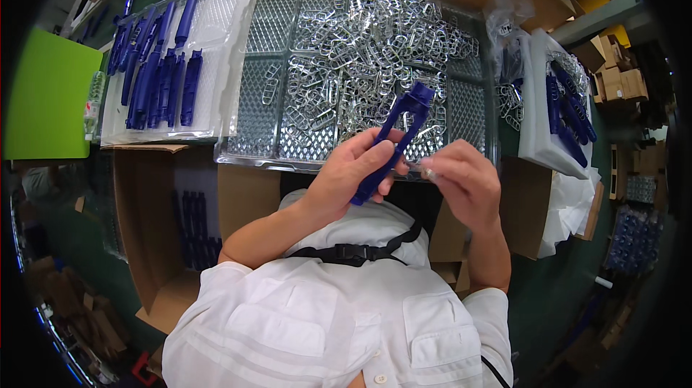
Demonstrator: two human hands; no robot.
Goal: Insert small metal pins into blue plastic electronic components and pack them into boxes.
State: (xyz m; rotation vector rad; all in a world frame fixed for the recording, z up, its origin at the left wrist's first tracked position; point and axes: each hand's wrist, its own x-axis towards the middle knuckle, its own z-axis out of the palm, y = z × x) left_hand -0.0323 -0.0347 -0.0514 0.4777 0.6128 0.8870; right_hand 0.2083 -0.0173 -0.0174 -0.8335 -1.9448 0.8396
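A long dark-blue plastic part (413,104) with an open slot along its middle is gripped in my left hand (355,168), tilted up to the right above the near side of a clear tray. Close beside it on the right, my right hand (467,180) is closed, thumb and fingertips pinched together. Something small and pale shows at those fingertips, too small to name. Behind both hands, the clear plastic tray (249,125) holds a heap of shiny looped metal pieces (382,42).
At the left, a white textured tray (216,20) bears several blue parts (155,78), next to a green panel (50,99). More blue parts lie in a white foam box (533,114) at the right. Cardboard boxes (144,222) stand below the table edge.
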